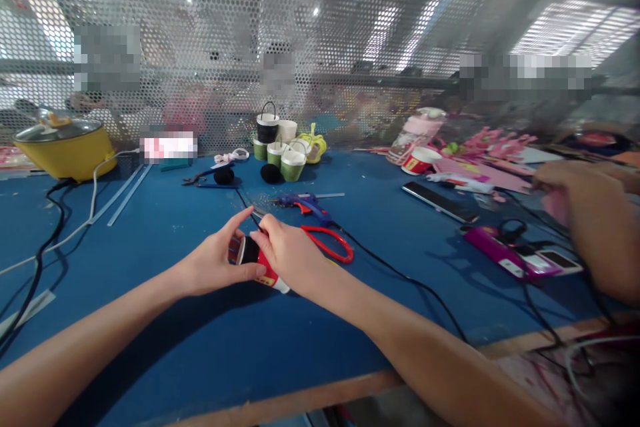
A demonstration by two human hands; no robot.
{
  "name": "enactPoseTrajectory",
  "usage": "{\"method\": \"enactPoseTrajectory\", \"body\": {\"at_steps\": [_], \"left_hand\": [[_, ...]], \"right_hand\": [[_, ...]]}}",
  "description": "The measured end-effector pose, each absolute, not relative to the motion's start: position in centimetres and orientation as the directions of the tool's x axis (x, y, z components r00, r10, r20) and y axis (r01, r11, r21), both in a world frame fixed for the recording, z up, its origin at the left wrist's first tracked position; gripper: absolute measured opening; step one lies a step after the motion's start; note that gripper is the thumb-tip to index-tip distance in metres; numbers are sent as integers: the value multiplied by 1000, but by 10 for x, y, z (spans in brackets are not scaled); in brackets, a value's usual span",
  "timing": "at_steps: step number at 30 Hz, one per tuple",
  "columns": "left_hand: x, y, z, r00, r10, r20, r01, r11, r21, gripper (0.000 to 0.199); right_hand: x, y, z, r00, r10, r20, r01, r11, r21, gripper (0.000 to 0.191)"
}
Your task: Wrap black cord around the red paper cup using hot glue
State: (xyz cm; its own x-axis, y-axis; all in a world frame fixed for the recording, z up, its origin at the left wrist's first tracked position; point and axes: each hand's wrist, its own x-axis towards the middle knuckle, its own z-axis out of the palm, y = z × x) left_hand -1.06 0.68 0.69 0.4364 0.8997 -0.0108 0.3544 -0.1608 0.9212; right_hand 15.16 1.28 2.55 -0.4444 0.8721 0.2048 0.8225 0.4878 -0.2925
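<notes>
A small red paper cup with a white rim and a black end lies tilted on its side between my hands. My left hand curls around its black end, thumb along the side and index finger raised. My right hand is closed over the cup's upper side, pinching a thin black strip that sticks out past the fingertips. Just beyond my right hand lie red-handled scissors, partly hidden by it. A blue glue gun rests behind them, its black cord running right.
Several small cups stand at the back, near black pompoms and pliers. A yellow electric pot is at left. Right are a phone, a purple case, a red cup and another person's hand.
</notes>
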Motion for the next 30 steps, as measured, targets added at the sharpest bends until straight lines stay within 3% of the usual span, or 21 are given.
{"method": "enactPoseTrajectory", "body": {"at_steps": [4,10,14,30], "left_hand": [[-10,6,5,444,896,3,325,-164,932,90],[-12,7,3,480,876,43,269,-194,943,92],[-12,8,5,502,862,69,280,-238,930,94],[-12,6,10,537,837,110,286,-303,909,97]], "right_hand": [[152,11,26,-456,867,200,809,497,-314,14],[161,16,31,-439,868,231,712,493,-501,19],[163,19,32,-452,860,236,659,500,-562,21],[162,19,27,-468,860,206,663,495,-561,24]]}}
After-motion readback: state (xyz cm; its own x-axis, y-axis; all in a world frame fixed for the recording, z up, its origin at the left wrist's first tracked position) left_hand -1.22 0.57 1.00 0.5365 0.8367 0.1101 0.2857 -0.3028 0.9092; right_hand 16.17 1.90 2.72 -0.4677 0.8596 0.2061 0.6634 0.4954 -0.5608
